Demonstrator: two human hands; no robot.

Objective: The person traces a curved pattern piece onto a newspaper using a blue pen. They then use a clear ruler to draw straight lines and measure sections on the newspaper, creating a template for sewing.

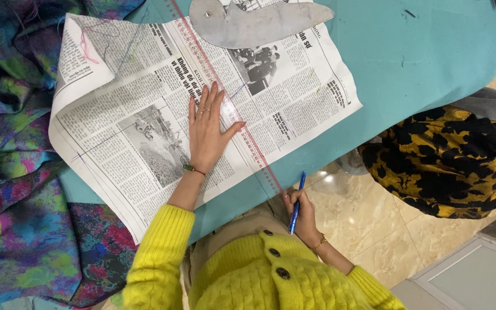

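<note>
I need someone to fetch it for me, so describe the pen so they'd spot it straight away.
Start at the teal table with the open newspaper spread across it. At the table's near edge, past the end of the long clear ruler, the right hand holds the pen. It is the only slim blue stick there.

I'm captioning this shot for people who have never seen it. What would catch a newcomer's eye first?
The newspaper spread over the teal table, with the left hand pressed flat on it beside a clear ruler. Then the right hand, at the table's near edge, gripping a blue pen. Bright multicoloured fabric is heaped along the left, and a grey curved template lies at the paper's top.
</note>
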